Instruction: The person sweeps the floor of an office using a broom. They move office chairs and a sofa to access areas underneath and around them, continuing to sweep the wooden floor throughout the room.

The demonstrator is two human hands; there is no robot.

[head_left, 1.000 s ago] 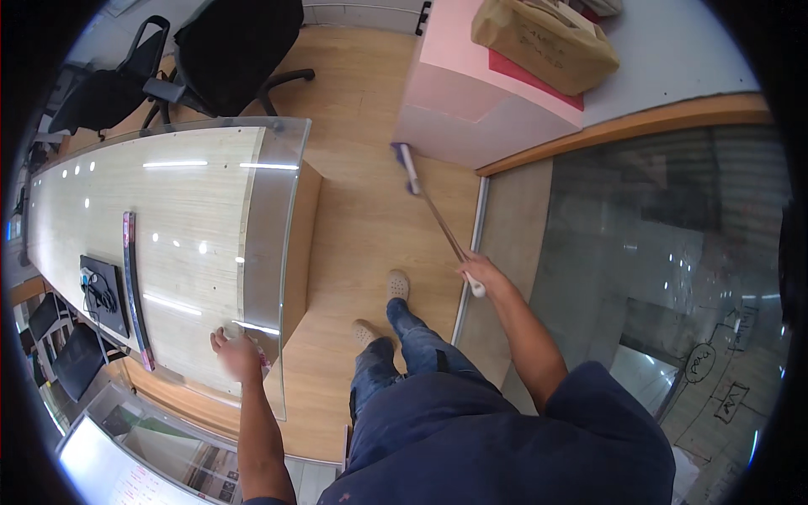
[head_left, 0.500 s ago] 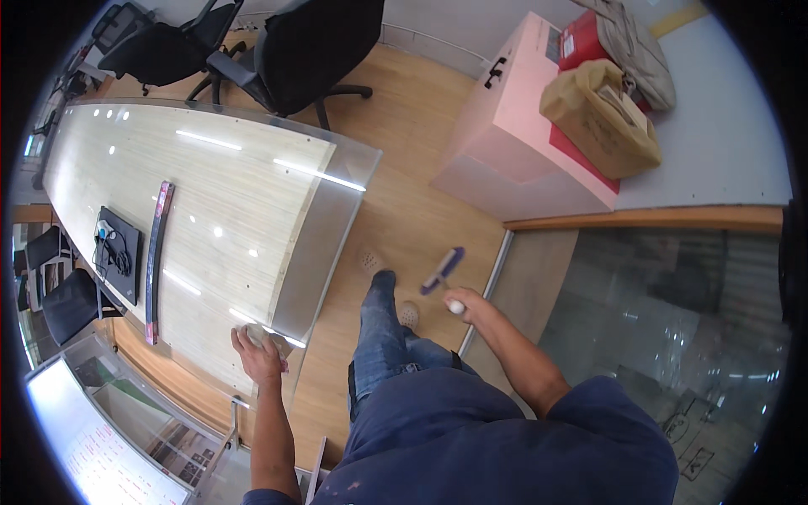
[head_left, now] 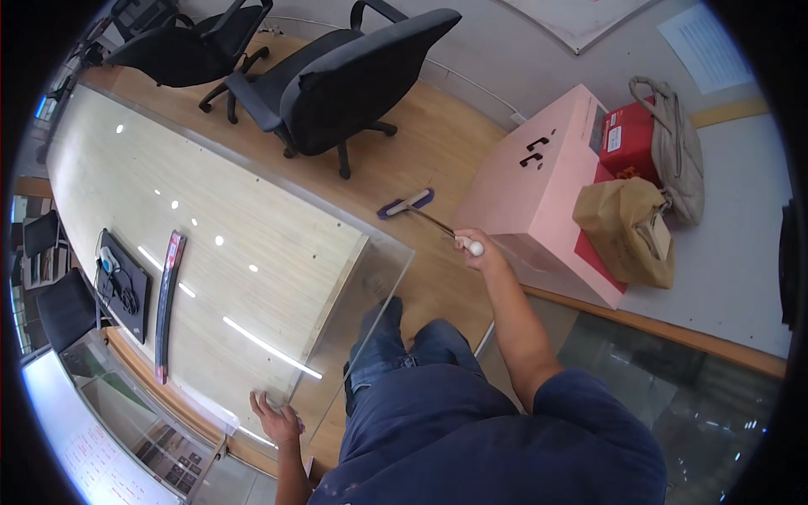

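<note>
My right hand point(head_left: 477, 249) is closed around the handle of a flat mop point(head_left: 406, 204), just below the handle's white rounded end. The mop head has a pale plate on a purple pad and lies on the wooden floor beyond the table corner. At the near end of the long glass-topped table point(head_left: 244, 286), my left hand point(head_left: 278, 419) rests with its fingers spread on or by the glass. I make out nothing held in it; its palm is hidden.
A black office chair point(head_left: 353, 93) stands beyond the table, with another chair point(head_left: 189, 50) to its left. On the right is a pink cabinet point(head_left: 526, 168) bearing a tan bag point(head_left: 627, 231). A black laptop point(head_left: 126, 286) with cables and a long narrow box point(head_left: 171, 307) lie on the table.
My view has turned and moved forward toward the chairs and pink cabinet. My right hand has pushed the mop head farther ahead. My left hand has slid along the table end, its fingers spreading.
</note>
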